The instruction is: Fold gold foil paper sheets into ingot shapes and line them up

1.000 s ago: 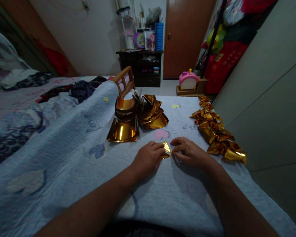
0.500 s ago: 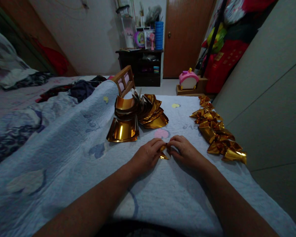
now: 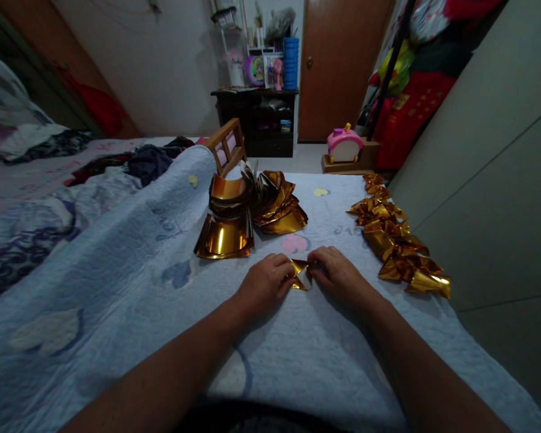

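Note:
Between my hands is a small piece of gold foil paper [image 3: 301,278], partly folded, with a pale underside showing at its middle. My left hand [image 3: 270,278] is closed on its left end, and my right hand [image 3: 336,270] pinches its right end. Beyond my left hand lie fanned stacks of flat gold foil sheets [image 3: 225,236], curling at their edges. To the right of my right hand runs a row of folded gold foil pieces [image 3: 394,243], overlapping one another. My fingers hide both ends of the held piece.
A light blue quilt [image 3: 171,337] with heart patterns covers the surface under my hands. Its left side rises in a ridge beside a wooden rail [image 3: 228,144]. A pale cabinet side [image 3: 500,180] stands close at the right. A pink toy case [image 3: 345,145] sits past the far edge.
My left hand has shifted slightly left, away from my right hand's fingers. More of the gold foil paper shows between them. The stacks and the folded row have stayed put.

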`<move>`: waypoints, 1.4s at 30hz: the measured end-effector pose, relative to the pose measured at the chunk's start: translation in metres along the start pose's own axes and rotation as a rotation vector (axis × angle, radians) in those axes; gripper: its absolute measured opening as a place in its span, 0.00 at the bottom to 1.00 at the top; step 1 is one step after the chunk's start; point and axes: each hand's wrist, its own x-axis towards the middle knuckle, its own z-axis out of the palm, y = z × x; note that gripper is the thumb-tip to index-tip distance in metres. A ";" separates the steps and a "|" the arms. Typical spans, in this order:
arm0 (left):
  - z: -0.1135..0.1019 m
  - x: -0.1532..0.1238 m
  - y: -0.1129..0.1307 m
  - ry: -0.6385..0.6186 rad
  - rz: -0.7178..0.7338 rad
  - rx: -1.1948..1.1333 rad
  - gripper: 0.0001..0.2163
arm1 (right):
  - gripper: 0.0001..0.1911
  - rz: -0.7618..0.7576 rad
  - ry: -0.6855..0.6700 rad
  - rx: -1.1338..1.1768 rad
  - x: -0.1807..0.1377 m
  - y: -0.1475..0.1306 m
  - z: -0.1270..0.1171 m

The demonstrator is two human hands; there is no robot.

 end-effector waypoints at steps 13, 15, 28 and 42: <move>-0.005 -0.001 0.002 -0.047 0.017 0.010 0.08 | 0.09 -0.087 -0.004 -0.078 0.003 0.003 0.005; -0.003 0.000 0.002 -0.045 0.016 0.008 0.06 | 0.08 -0.081 -0.003 -0.072 0.003 0.003 0.006; -0.004 0.000 0.007 0.046 0.149 0.181 0.04 | 0.06 -0.077 0.030 -0.045 0.003 0.003 0.008; 0.002 0.000 0.000 0.057 0.217 0.289 0.06 | 0.13 -0.065 0.011 -0.049 0.001 -0.002 0.005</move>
